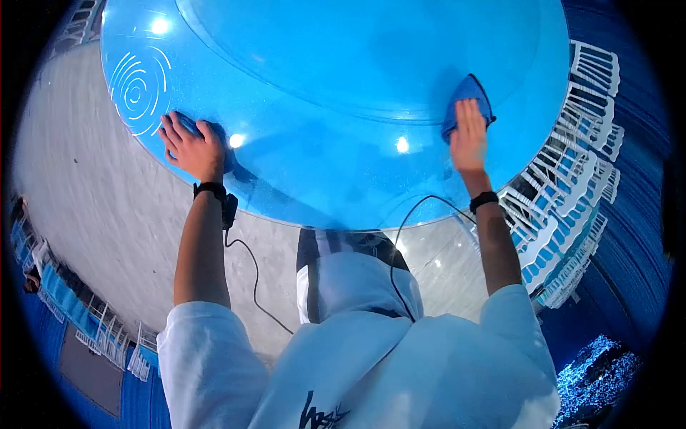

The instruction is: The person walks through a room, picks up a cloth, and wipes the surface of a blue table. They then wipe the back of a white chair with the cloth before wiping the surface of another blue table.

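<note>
Both of my hands rest on a large round glossy table [321,171] lit in blue. My left hand [194,149] lies near the left part of the rim with its fingers spread, over a dark blue cloth [187,124] that shows past the fingertips. On the right, my right hand [469,136] presses flat on a folded blue cloth [466,89] with a dark edge, its fingers stretched out and side by side. Each wrist wears a black band, and thin black cables hang near both forearms.
White chairs [572,179] stand close together along the right side of the table. More chairs [111,336] are at the lower left. The floor [78,157] is grey. A sparkling blue patch [597,375] shows at the lower right.
</note>
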### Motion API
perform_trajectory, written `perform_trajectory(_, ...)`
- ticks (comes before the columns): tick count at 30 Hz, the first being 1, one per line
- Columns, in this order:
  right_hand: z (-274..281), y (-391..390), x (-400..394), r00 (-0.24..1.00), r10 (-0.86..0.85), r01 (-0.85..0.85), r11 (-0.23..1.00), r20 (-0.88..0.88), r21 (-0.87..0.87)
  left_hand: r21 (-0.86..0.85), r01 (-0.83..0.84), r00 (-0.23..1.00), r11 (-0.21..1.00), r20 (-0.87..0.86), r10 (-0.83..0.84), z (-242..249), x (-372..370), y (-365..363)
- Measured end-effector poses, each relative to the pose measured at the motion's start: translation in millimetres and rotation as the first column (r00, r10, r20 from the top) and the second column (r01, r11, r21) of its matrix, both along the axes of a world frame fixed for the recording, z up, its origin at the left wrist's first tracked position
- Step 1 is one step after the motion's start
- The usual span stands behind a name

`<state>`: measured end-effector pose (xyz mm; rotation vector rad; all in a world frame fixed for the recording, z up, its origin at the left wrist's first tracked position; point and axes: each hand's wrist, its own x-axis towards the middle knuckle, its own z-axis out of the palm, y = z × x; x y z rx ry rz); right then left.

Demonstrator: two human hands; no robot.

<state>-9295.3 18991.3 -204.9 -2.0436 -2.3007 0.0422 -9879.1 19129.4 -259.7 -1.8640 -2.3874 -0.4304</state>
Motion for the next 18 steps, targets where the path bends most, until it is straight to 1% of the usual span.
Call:
perform_trajectory(1, 3, 4, 10, 1.000, -0.022, 0.022, 1.000, -0.001, 0.009, -0.001, -0.003, 1.000, 1.000, 0.003, 0.003, 1, -1, 0)
perform_trajectory(4, 18, 16, 27, 0.977, -0.144, 0.139, 0.989, -0.159, -0.040, -0.003, -0.004, 1.000, 1.000, -0.009, 0.004, 0, -1, 0)
perform_trajectory(7, 20, 17, 26, 0.928, -0.262, 0.254, 0.965, -0.265, -0.063, 0.005, -0.018, 0.999, 1.000, -0.035, 0.019, -4, -2, 1)
perform_trajectory(9, 34, 14, -3, 0.938, -0.161, 0.147, 0.987, -0.308, -0.069, 0.015, -0.009, 1.000, 1.000, -0.003, 0.009, -3, -2, 1)
perform_trajectory(11, 41, 10, -44, 0.929, -0.034, 0.000, 0.996, -0.368, -0.091, 0.016, -0.019, 1.000, 1.000, 0.019, 0.018, 1, 2, 1)
perform_trajectory(13, 48, 17, -113, 0.823, -0.033, -0.019, 0.996, -0.566, -0.086, 0.005, -0.021, 1.000, 1.000, 0.011, 0.021, 1, 1, 2)
perform_trajectory(15, 59, 51, -183, 0.786, -0.001, -0.098, 0.987, -0.618, -0.126, 0.002, -0.022, 1.000, 1.000, 0.006, 0.022, 2, 2, 2)
perform_trajectory(17, 57, 96, -247, 0.708, 0.007, -0.115, 0.988, -0.707, -0.106, -0.004, -0.023, 1.000, 1.000, 0.004, 0.023, 4, 1, 2)
perform_trajectory(18, 45, 119, -276, 0.690, 0.042, -0.118, 0.991, -0.723, -0.055, -0.006, -0.025, 1.000, 1.000, 0.004, 0.025, 3, 2, 2)
